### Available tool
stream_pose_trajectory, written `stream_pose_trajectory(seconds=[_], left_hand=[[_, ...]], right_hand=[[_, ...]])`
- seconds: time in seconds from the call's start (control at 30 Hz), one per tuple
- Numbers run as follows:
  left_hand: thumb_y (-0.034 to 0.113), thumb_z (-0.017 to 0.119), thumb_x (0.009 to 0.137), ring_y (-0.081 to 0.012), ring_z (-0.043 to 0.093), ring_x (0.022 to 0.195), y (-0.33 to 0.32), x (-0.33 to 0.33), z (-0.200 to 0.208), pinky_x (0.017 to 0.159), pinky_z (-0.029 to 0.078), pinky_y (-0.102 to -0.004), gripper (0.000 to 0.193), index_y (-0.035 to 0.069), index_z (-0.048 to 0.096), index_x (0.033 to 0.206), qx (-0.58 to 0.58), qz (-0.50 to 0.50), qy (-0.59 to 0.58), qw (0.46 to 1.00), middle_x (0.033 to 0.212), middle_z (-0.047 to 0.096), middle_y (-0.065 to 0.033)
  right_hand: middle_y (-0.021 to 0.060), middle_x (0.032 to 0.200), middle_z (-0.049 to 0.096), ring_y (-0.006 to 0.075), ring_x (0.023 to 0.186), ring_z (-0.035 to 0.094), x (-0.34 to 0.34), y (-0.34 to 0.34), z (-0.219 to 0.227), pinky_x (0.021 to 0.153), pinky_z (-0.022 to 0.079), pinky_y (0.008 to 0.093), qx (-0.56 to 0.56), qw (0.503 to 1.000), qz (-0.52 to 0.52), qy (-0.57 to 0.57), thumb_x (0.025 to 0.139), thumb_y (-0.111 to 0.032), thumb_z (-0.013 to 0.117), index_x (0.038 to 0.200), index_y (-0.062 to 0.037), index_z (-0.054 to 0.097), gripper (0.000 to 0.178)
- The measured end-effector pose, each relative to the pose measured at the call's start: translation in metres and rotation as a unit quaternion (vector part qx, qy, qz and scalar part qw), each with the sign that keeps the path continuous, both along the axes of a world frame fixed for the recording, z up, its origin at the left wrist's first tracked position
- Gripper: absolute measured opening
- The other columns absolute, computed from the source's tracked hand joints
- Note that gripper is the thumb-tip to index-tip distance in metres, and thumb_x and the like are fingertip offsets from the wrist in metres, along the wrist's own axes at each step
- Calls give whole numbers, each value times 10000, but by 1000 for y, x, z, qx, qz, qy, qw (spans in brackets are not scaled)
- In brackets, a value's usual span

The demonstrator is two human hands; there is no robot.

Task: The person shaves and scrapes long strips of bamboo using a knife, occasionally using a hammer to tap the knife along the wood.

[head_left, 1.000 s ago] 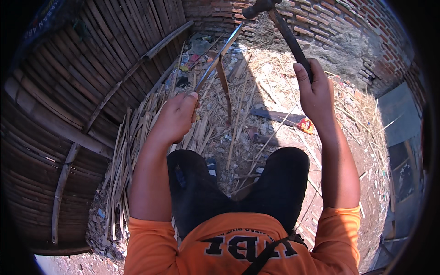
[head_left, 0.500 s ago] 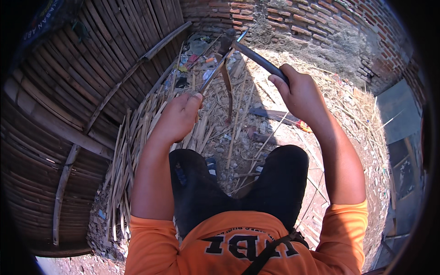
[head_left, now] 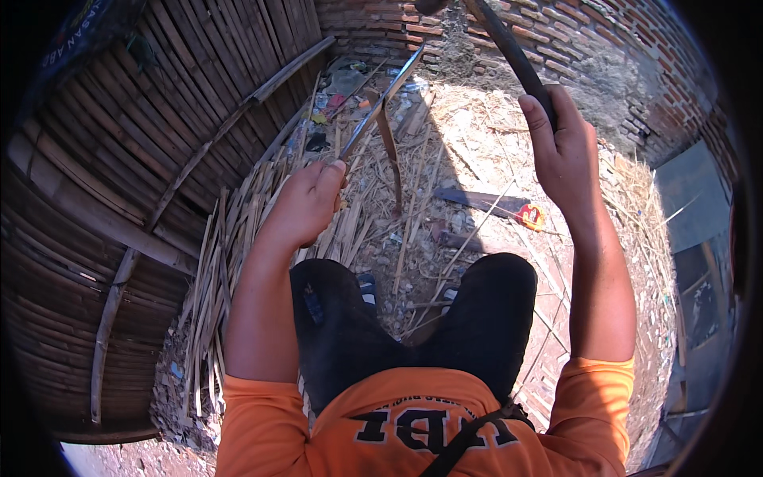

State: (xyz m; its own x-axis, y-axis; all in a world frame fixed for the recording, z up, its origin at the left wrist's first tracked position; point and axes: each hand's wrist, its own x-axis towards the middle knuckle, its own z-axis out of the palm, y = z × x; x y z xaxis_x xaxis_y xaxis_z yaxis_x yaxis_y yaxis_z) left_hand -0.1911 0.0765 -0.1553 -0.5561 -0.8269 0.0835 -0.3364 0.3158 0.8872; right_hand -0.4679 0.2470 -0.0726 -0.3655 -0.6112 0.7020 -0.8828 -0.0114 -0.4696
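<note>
My left hand (head_left: 308, 203) is closed around the handle end of a machete (head_left: 384, 101), its long shiny blade pointing up and away toward the brick wall. Beneath the blade stands a narrow, slightly curved brown strip of wood or bamboo (head_left: 389, 151); it meets the blade near its upper end, though how deep the blade sits in it I cannot tell. Raised at the upper right, my right hand (head_left: 561, 147) grips a dark-handled hammer (head_left: 509, 48). The hammer's head is partly cut off by the top of the view, apart from the blade.
On the ground past my right knee lies a saw (head_left: 481, 200) with a red and yellow handle (head_left: 529, 216). Loose bamboo strips (head_left: 208, 318) pile up along a slatted bamboo wall (head_left: 183, 103) at left. A brick wall (head_left: 540, 40) closes off the far side; litter and shavings cover the ground.
My right hand has lifted the hammer up and to the right, away from the blade where its head was. My left hand and the machete have barely moved.
</note>
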Motion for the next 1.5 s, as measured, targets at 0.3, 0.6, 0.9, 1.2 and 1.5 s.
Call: stream_pose_trajectory(seconds=[0.3, 0.6, 0.9, 1.2, 1.5], left_hand=[[432, 432, 1059, -115, 423, 454, -1, 2, 4, 445, 327, -325, 471, 15, 613, 936, 15, -18, -2, 1000, 609, 501, -17], [439, 434, 1054, -117, 448, 467, -7, 3, -5, 444, 343, -317, 465, 22, 606, 942, 57, 5, 16, 998, 629, 503, -23], [435, 423, 1057, -114, 436, 448, 1, 2, -3, 430, 336, -312, 447, 32, 600, 981, 61, -6, -6, 998, 619, 504, -11], [425, 441, 1063, -109, 426, 456, -4, 0, -19, 435, 328, -310, 443, 28, 605, 954, 61, 2, 20, 998, 610, 492, -6], [409, 457, 1066, -118, 474, 543, 3, -8, -19, 535, 387, -321, 444, 24, 614, 912, 6, -7, 10, 1000, 651, 525, -18]], right_hand=[[157, 648, 610, 297, 560, 592, -7, -7, -13, 564, 458, 425, 54, 998, -26, 34, 1041, -406, 604, 1023, -20, 617, 387], [221, 722, 664, 407, 684, 673, -11, -12, -38, 642, 495, 491, 221, 974, -33, 28, 1011, -407, 630, 1040, -38, 657, 371], [166, 658, 622, 313, 587, 613, -5, -17, -22, 594, 474, 430, 76, 997, -26, 22, 1024, -393, 631, 1090, -24, 633, 375], [157, 657, 596, 269, 558, 553, -7, -16, 2, 554, 440, 413, 4, 1000, 10, -5, 1037, -389, 619, 1045, -6, 603, 384], [170, 666, 613, 296, 610, 631, 0, -20, -32, 601, 470, 427, 77, 996, 0, -53, 1028, -440, 616, 1019, -13, 617, 427]])
